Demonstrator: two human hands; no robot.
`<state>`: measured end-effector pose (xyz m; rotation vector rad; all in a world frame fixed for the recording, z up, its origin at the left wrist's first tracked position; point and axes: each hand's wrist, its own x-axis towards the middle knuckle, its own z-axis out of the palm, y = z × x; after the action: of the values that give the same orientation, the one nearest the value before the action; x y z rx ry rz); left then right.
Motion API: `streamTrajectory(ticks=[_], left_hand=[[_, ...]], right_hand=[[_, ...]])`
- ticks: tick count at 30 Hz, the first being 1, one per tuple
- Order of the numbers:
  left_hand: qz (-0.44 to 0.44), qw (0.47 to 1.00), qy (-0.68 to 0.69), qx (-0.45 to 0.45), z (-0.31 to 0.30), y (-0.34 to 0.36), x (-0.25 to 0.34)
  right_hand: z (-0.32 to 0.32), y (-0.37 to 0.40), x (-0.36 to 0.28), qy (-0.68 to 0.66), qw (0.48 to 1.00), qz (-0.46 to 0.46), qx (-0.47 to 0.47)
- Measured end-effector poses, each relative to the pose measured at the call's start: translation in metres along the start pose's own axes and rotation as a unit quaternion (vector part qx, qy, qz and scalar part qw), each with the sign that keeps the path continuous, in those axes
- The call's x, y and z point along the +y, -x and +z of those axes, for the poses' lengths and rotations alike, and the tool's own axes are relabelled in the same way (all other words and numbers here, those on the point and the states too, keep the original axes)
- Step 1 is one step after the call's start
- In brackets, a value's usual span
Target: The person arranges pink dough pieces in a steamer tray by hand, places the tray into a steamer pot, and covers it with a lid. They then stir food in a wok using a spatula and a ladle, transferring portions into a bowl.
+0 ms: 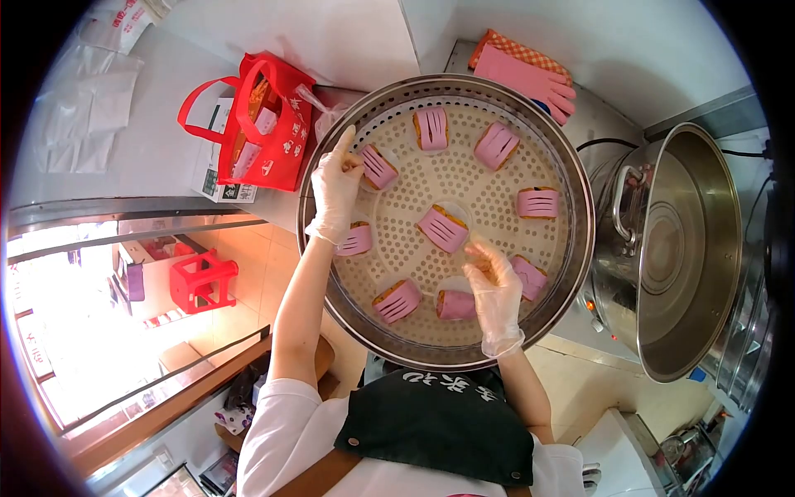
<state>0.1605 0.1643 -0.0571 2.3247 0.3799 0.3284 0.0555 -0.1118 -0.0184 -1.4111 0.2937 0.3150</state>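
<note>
A large round metal steamer tray [377, 341] with a perforated bottom holds several pink rolls [443, 229], most with slits cut in their tops and orange-brown edges. My left hand [333, 189], in a clear glove, is at the tray's left rim beside a slit roll [378, 168]; its index finger and thumb are apart, the other fingers partly hidden. My right hand [497, 296], also gloved, hovers over the lower right of the tray with bent, parted fingers. Near it lie a pink roll [456, 305] and another roll [528, 277] partly behind the hand.
Left of the tray stands a red bag [277, 124] with a white box [217, 178] behind it. Pink gloves [522, 79] lie at the back. A deep steel pot [687, 257] with handles stands on the right. A red stool [201, 282] is beyond the window opening.
</note>
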Motion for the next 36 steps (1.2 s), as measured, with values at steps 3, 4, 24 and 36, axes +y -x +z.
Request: streamTrajectory(ticks=[3, 4, 24, 36], left_hand=[[0.008, 1.0, -0.019, 0.006, 0.001, 0.002, 0.0], [0.009, 1.0, -0.024, 0.007, 0.001, 0.003, 0.001], [0.028, 0.999, 0.008, -0.043, -0.001, 0.006, -0.006], [0.099, 0.994, -0.024, 0.04, -0.014, 0.017, 0.005]], right_hand=[[0.0, 0.0, 0.002, 0.01, 1.0, -0.013, 0.0], [0.0, 0.0, 0.003, 0.02, 1.0, -0.02, -0.001], [-0.003, 0.006, 0.006, 0.022, 1.0, -0.019, -0.006], [-0.009, 0.009, 0.008, 0.037, 0.999, -0.013, 0.004]])
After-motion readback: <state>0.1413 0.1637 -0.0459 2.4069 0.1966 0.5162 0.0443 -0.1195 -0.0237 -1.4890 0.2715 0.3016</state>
